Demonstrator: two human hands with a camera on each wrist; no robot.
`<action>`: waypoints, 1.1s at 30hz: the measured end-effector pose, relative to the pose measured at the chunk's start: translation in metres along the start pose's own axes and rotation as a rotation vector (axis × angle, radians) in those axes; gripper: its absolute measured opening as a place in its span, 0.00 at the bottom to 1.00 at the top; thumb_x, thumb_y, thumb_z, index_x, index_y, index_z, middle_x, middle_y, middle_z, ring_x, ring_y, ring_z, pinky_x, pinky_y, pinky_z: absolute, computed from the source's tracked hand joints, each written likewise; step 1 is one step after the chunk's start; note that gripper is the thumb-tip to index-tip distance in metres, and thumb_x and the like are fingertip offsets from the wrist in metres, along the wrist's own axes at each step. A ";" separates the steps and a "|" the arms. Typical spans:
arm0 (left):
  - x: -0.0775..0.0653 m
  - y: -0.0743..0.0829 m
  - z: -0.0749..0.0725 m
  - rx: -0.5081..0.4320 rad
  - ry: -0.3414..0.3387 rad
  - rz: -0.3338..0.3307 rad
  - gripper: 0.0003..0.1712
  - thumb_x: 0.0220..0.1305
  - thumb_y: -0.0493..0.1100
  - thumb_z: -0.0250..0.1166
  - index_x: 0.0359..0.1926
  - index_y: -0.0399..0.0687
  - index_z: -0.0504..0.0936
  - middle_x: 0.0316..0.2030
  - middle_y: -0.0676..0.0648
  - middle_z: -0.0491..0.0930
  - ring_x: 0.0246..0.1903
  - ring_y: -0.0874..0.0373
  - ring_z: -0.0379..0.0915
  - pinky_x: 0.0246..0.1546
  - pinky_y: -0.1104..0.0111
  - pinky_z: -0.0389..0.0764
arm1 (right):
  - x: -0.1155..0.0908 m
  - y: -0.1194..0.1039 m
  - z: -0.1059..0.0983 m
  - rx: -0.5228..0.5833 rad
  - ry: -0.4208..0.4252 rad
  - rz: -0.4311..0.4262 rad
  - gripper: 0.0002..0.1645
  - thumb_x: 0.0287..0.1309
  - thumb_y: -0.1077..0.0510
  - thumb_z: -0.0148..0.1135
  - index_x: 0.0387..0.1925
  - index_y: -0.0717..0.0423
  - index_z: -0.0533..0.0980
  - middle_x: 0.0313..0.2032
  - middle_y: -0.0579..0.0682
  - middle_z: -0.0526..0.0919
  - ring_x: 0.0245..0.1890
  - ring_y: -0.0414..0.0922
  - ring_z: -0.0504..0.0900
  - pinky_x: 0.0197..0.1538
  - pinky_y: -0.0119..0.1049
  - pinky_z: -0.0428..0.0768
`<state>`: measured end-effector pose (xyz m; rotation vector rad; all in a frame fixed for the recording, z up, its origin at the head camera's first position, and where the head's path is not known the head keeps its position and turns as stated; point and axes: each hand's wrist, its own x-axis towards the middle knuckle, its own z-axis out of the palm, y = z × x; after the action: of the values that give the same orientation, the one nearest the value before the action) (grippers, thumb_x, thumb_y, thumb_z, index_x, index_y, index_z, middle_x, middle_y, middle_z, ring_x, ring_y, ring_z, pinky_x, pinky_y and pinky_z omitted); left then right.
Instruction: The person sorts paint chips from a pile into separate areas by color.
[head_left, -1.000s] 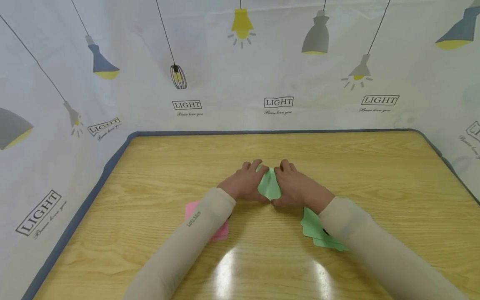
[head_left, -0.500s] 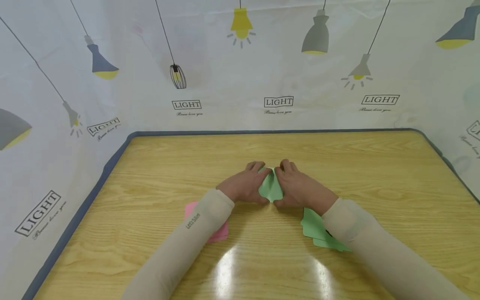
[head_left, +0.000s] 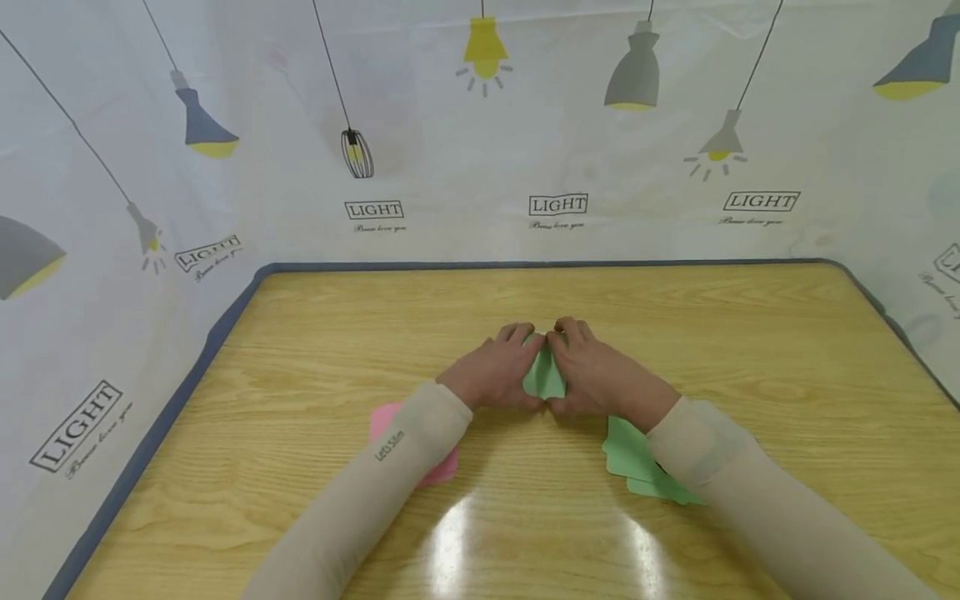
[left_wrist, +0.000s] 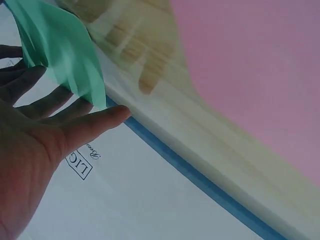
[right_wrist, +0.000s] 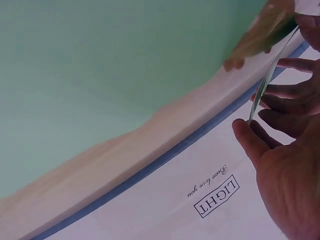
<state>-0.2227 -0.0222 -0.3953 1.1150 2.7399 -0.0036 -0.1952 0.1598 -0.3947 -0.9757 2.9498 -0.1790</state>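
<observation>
Near the middle of the table, a green paper sheet [head_left: 546,379] stands bent between both hands, with a crease down its face. My left hand [head_left: 495,371] grips its left side, and my right hand [head_left: 596,375] grips its right side. The thumbs are almost touching at the near edge. In the left wrist view, fingers lie against the wavy green sheet [left_wrist: 65,50] with the thumb stretched along its end. From the right wrist, the sheet [right_wrist: 267,82] appears nearly edge-on between thumb and fingers.
Pink sheets [head_left: 384,418] lie partly under the left forearm. A loose stack of green sheets [head_left: 630,458] lies beneath the right forearm. Behind the wooden table [head_left: 375,325] rises a white lamp-print curtain [head_left: 465,158], with a blue border along the table edge.
My left hand has shifted slightly right, toward the right hand. The fingers have drawn closer together and the green sheet between them looks narrower and more sharply bent. Both stacks stay put.
</observation>
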 end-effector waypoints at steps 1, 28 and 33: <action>0.000 0.001 -0.001 0.010 0.008 0.008 0.50 0.57 0.68 0.65 0.70 0.45 0.60 0.66 0.41 0.59 0.68 0.43 0.54 0.56 0.54 0.73 | -0.001 0.000 -0.001 -0.001 0.007 -0.002 0.54 0.48 0.39 0.70 0.62 0.75 0.62 0.60 0.71 0.60 0.61 0.65 0.63 0.56 0.48 0.74; 0.020 0.126 -0.011 0.265 0.105 0.193 0.44 0.57 0.74 0.57 0.63 0.48 0.69 0.60 0.44 0.65 0.61 0.47 0.62 0.51 0.67 0.76 | -0.143 0.028 -0.028 0.095 0.112 0.086 0.48 0.52 0.49 0.72 0.61 0.77 0.63 0.58 0.70 0.60 0.58 0.65 0.65 0.50 0.54 0.77; 0.020 0.141 -0.008 0.258 0.036 0.195 0.45 0.56 0.75 0.59 0.65 0.51 0.68 0.58 0.48 0.66 0.59 0.50 0.64 0.46 0.67 0.77 | -0.157 0.025 -0.021 0.163 0.098 0.129 0.48 0.49 0.50 0.75 0.62 0.75 0.64 0.57 0.69 0.61 0.56 0.65 0.66 0.46 0.51 0.80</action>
<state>-0.1401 0.0932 -0.3813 1.4577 2.7054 -0.3222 -0.0853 0.2754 -0.3784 -0.7762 3.0139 -0.4676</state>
